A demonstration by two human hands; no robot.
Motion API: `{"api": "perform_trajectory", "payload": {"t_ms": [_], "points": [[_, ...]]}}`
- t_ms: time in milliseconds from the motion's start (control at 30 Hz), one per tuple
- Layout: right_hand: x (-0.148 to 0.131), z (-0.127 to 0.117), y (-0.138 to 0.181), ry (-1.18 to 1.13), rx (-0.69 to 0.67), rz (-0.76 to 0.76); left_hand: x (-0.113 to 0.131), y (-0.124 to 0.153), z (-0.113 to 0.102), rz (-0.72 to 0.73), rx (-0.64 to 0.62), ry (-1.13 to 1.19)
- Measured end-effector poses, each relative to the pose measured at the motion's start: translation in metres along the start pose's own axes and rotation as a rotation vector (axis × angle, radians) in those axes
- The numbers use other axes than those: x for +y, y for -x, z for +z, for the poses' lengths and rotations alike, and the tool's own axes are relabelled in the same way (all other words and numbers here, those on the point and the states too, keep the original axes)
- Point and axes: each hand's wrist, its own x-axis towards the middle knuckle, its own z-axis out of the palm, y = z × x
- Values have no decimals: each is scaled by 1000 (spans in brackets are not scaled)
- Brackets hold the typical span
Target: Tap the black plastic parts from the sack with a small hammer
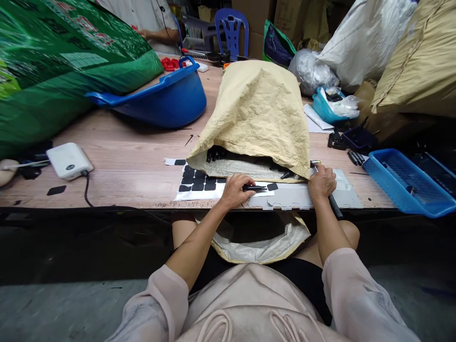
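My left hand (236,191) is closed on a slim black pen-like part (257,188) at the table's front edge. Beneath it lies a white sheet of black rounded-square stickers (197,180); one loose black sticker (272,186) sits just right of the part. My right hand (321,181) is wrapped round a tool with a black grip (335,207) and a shiny metal end; its exact kind is unclear. Between and beyond my hands lies a tan woven sack (265,109), its mouth facing me, with black parts (215,154) inside. A grey board (292,195) lies under the right side.
A blue basin (171,102) and a green sack (71,71) stand left. A white device (69,160) trails a cable. At right are a blue basket (402,183) and a turquoise bowl (327,109). Another open sack (261,249) rests on my lap. Across the table sits a person (142,23).
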Motion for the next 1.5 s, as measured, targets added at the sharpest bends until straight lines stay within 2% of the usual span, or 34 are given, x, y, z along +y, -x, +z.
{"api": "perform_trajectory", "payload": {"t_ms": [100, 167, 233, 267, 333, 400, 467, 533, 633, 700, 767, 867, 933, 1033, 1133, 1233, 1367, 1500], "points": [[-1, -1, 0, -13, -11, 6, 14, 25, 2, 177, 1, 71], [-2, -1, 1, -16, -15, 15, 24, 49, 11, 336, -106, 168], [-2, -1, 1, -13, -15, 23, 27, 71, 28, 410, -262, 193], [-3, -1, 1, -12, -13, 24, 26, 79, 39, 370, -312, 170], [-3, -1, 1, -13, -6, 19, 17, 87, 63, 180, -380, 87], [-3, 0, 2, -15, 1, 11, 5, 87, 83, -33, -446, -1], [-3, 0, 2, -15, 1, 11, -3, 84, 94, -168, -495, -61], [-3, 0, 1, -18, 1, 14, -1, 82, 95, -190, -510, -81], [-2, 1, 1, -24, 3, 10, 21, 80, 78, -2, -528, -4], [-3, 1, 1, -26, 0, 11, 42, 71, 62, 184, -533, 101], [-3, 0, 1, -25, -9, 20, 61, 49, 48, 276, -445, 165], [-5, -2, 2, -18, -27, 31, 73, -3, 39, 238, -162, 67], [-6, -4, 3, -13, -37, 31, 72, -39, 41, 252, -78, -78], [-6, -5, 3, -8, -48, 20, 65, -76, 52, 399, -102, -189], [-5, -3, 2, -11, -42, 11, 62, -92, 64, 519, -168, -222], [-5, -2, 3, -18, -24, 3, 64, -100, 70, 502, -191, -253], [-4, -1, 3, -15, -26, 2, 66, -113, 70, 411, -143, -289], [-4, -1, 3, -12, -35, -2, 58, -131, 69, 409, -151, -255]]}}
